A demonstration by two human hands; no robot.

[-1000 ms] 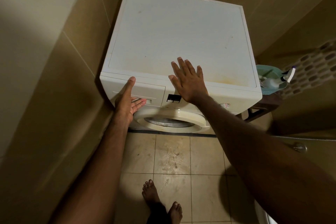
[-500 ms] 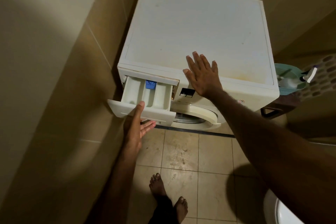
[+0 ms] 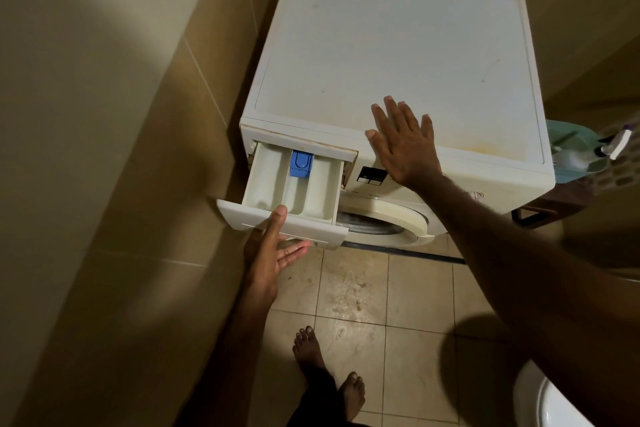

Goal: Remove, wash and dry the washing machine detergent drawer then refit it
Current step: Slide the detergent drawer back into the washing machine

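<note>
At washer front | left hand (image 3: 266, 253) gripping drawer (image 3: 294, 191) | right hand (image 3: 403, 142) flat, open on washing machine (image 3: 398, 45)

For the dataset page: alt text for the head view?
A left hand grips the front of a pulled-out detergent drawer while the right hand rests flat on the white washing machine, seen from above.

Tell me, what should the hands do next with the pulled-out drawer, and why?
Probably press the blue plastic catch, since the white plastic detergent drawer sits pulled out but its back is still inside the white washing machine. The left hand grips its front; the right hand braces.
</note>
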